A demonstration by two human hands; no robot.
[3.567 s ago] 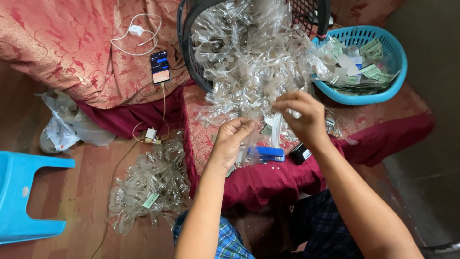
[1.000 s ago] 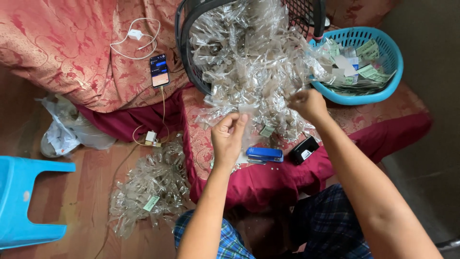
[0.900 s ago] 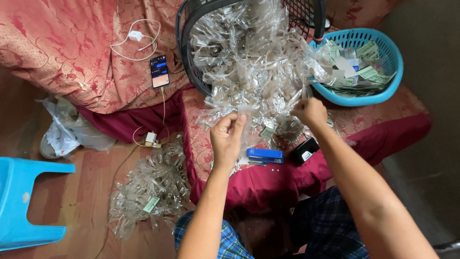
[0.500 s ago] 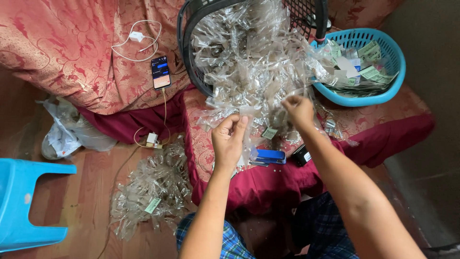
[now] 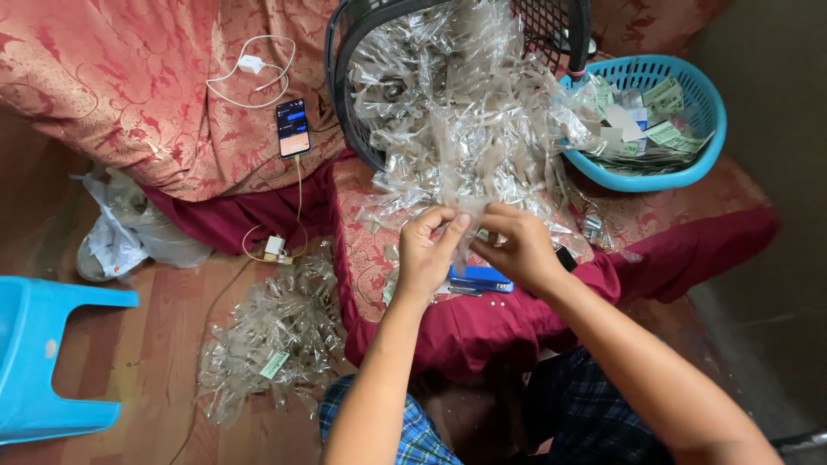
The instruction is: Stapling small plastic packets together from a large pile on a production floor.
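Forearms extend forward over the red patterned bed cover [image 5: 379, 258]. Left hand [image 5: 426, 254] and right hand [image 5: 517, 250] meet, fingers pinched closed on one clear plastic sleeve [image 5: 457, 172]. Just behind lies a blue stapler [image 5: 480, 278]. Farther: black mesh basket [image 5: 345, 77] spilling clear sleeves, and blue plastic basket [image 5: 698, 164] holding green-and-white paper labels [image 5: 659, 129].

Red patterned bed [image 5: 129, 103]: phone [image 5: 293, 127], white charger [image 5: 251, 64], black basket [image 5: 345, 77], blue basket [image 5: 706, 129], blue stapler [image 5: 482, 278]. Wooden floor [image 5: 164, 344]: heap of clear bags [image 5: 276, 336], blue stool [image 5: 43, 357], crumpled plastic [image 5: 129, 237], adapter [image 5: 275, 247].
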